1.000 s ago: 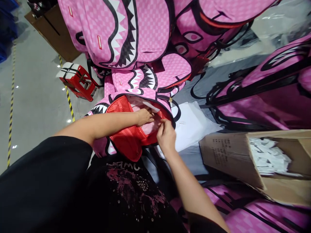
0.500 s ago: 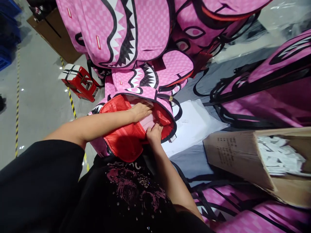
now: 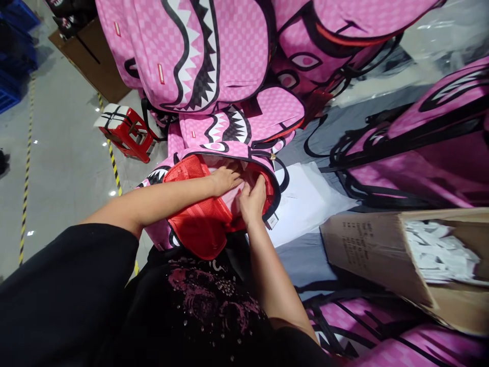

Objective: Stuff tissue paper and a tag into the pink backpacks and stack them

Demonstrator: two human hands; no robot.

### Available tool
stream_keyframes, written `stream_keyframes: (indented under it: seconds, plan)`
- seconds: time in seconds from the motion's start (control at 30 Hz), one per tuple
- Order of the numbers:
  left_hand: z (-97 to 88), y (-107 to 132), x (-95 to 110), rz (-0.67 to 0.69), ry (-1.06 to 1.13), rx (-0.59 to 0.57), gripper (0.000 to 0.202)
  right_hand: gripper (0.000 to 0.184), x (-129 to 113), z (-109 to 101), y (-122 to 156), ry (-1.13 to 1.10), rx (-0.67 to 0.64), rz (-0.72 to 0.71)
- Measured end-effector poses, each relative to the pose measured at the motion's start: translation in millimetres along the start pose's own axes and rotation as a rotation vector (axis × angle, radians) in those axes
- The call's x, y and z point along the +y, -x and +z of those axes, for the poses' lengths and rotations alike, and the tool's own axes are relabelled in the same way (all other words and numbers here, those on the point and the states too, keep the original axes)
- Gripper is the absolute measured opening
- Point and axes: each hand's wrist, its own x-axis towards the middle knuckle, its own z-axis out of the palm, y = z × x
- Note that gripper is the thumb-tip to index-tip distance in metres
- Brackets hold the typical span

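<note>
A pink checkered backpack [image 3: 229, 149] with a shark-mouth print lies unzipped in front of me, its red mesh lining [image 3: 196, 221] folded outward. My left hand [image 3: 226, 179] reaches into the opening, fingers bent and resting on pale material inside. My right hand [image 3: 252, 200] is right beside it, fingers curled down into the opening near the red inner wall. What either hand grips inside is hidden. A small white tag [image 3: 272, 220] hangs at the bag's rim by my right wrist.
More pink shark backpacks [image 3: 198, 51] are piled behind and to the right. A white sheet [image 3: 305, 199] lies beside the bag. An open cardboard box [image 3: 367, 250] with white paper wads stands at right. A red stool [image 3: 128, 133] sits on the grey floor at left.
My right hand dropped from the bag's far rim toward its near edge, then moved back up beside my left hand inside the opening. The white slip seen earlier is out of sight.
</note>
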Motion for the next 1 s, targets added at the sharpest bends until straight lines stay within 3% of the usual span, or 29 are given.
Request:
stream_keyframes:
  seconds: [0.13, 0.27, 0.37, 0.43, 0.5, 0.53, 0.67, 0.83, 0.93, 1.0]
  plan:
    - [-5.8, 10, 7, 0.12, -0.054, 0.235, 0.038, 0.047, 4, -1, 4, -0.087, 0.023, -0.032]
    - [-12.8, 18, 13, 0.061, -0.074, 0.36, 0.044, 0.044, 1, -1, 9, -0.032, 0.01, 0.042]
    - [-9.0, 14, 6, -0.052, -0.043, 0.258, 0.04, 0.044, -1, 0, 9, -0.046, 0.042, 0.046]
    - [-4.3, 8, 0, -0.1, -0.023, 0.123, 0.066, 0.046, -1, 0, 9, -0.093, 0.063, 0.008]
    - [-1.6, 4, -4, -0.112, -0.013, 0.067, 0.084, 0.048, -2, 0, 11, -0.136, 0.071, -0.023]
    - [-1.7, 3, -4, -0.107, -0.007, 0.089, 0.081, 0.049, -2, 1, 12, -0.153, 0.069, -0.026]
    - [-8.8, 2, -4, -0.131, 0.078, 0.172, 0.042, 0.051, -5, 11, 17, -0.163, 0.011, -0.047]
    - [-15.3, 4, -6, -0.139, 0.093, 0.093, 0.063, 0.054, 2, 26, 16, 0.118, -0.215, 0.085]
    - [-17.1, 10, -7, -0.104, 0.093, 0.102, 0.039, 0.055, 9, 29, 17, 0.148, -0.236, 0.093]
    - [-18.5, 12, -9, -0.107, 0.125, 0.141, 0.041, 0.058, 13, 30, 19, 0.142, -0.21, 0.049]
